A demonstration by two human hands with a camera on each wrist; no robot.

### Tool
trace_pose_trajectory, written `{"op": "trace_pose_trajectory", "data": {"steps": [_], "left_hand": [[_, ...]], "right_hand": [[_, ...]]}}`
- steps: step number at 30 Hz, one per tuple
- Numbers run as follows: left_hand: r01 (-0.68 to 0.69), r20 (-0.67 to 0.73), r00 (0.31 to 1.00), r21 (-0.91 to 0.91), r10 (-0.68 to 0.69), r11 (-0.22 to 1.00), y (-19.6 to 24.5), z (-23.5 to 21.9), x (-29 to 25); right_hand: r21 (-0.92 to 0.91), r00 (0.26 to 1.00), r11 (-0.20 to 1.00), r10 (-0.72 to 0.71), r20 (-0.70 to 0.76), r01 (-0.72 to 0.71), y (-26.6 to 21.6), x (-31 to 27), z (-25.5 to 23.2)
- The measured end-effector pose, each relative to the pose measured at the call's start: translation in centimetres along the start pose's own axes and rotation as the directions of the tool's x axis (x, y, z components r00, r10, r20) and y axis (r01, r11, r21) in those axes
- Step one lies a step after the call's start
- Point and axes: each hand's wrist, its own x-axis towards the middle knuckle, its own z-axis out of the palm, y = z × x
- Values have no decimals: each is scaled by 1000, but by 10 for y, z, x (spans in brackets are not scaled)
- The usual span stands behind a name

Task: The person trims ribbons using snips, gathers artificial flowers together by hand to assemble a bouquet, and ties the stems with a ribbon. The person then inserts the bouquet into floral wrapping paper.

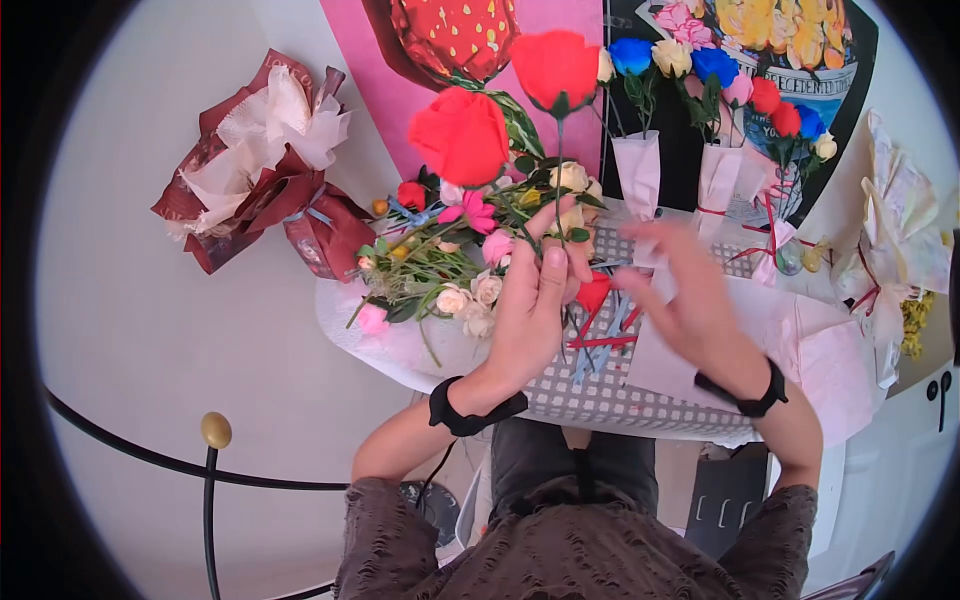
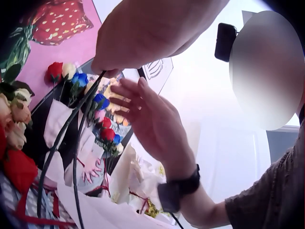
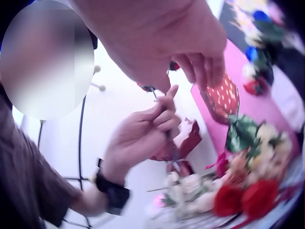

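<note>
Two large red roses, one (image 1: 460,137) at the left and a higher one (image 1: 557,72), stand upright on long stems pinched by the left hand (image 1: 530,315). In the left wrist view the dark stems (image 2: 71,119) hang below the left hand (image 2: 152,33). The right hand (image 1: 690,300) is to the right of the stems, blurred, its fingers apart and holding nothing visible; the left wrist view shows that hand (image 2: 155,119) with its palm toward the stems. Another red rose (image 1: 593,291) lies on the table below the hands.
Mixed flowers (image 1: 485,290) lie at the table's left. Paper-wrapped roses (image 1: 636,175) stand at the back, before two paintings. Ribbons (image 1: 600,345) and pale wrapping paper (image 1: 680,350) lie in front. A dark red wrapped bouquet (image 1: 325,225) is at the left, a pale one (image 1: 890,260) at the right.
</note>
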Motion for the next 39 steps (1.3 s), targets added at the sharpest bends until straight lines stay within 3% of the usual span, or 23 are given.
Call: {"op": "trace_pose_trajectory", "data": {"steps": [1,2,4,5,7,8,10,12,14,15,17,19,20,23,28,29,30,31,32,33,36,39], "left_hand": [[-36,12,999,27,35,999,-1,1,3],[-34,14,999,26,34,999,-6,1,5],[-41,93,994,-99,50,994,-21,-1,5],[-40,96,994,-100,50,994,-24,-1,4],[111,153,981,39,-116,993,-28,1,-4],[110,154,981,39,-115,993,-32,-1,-6],[42,207,974,236,-92,971,-39,-5,-10],[79,202,970,252,-133,964,-32,-8,-12],[31,167,978,473,-124,880,-19,-8,-11],[29,168,978,474,-123,880,-21,-12,-10],[169,229,939,349,-258,922,-27,-20,-8],[185,263,919,372,-294,910,-20,-23,-5],[201,296,896,395,-332,896,-18,-23,-3],[176,269,933,235,-238,956,-27,-22,-5],[175,211,950,252,-231,952,-26,-18,-29],[215,221,912,461,-346,861,-22,-19,-35],[222,209,868,649,-450,728,-23,-19,-40],[205,247,859,636,-448,744,-29,-18,-45],[238,174,898,578,-403,780,-38,-18,-49],[268,91,927,516,-363,813,-45,-17,-52],[340,41,918,431,-394,836,-56,-11,-53],[383,132,879,381,-459,842,-57,-9,-51]], "right_hand": [[127,986,987,80,147,-99,-1,-10,9],[126,986,987,82,147,-101,-3,-18,19],[173,935,967,123,331,-189,-3,-31,38],[171,936,967,125,329,-190,0,-33,43],[110,851,943,228,474,-314,8,-36,52],[109,851,943,228,472,-313,13,-39,57],[93,791,917,280,544,-388,22,-42,66],[169,807,891,282,519,-421,23,-45,70],[245,821,860,288,494,-448,24,-51,75],[308,824,806,345,449,-505,26,-55,79],[372,821,748,402,404,-550,27,-58,79],[299,831,850,249,498,-434,29,-58,73],[299,832,850,252,494,-434,30,-60,73],[351,847,830,242,473,-433,34,-60,71],[425,840,768,260,476,-478,30,-42,52],[589,858,646,221,464,-485,32,-40,54],[573,859,657,252,445,-490,29,-37,49],[609,809,540,309,499,-582,25,-32,43],[635,755,408,350,555,-656,22,-29,39],[629,754,417,375,539,-656,23,-28,39],[681,811,441,320,489,-585,27,-28,40],[647,810,493,278,516,-581,30,-27,29]]}}
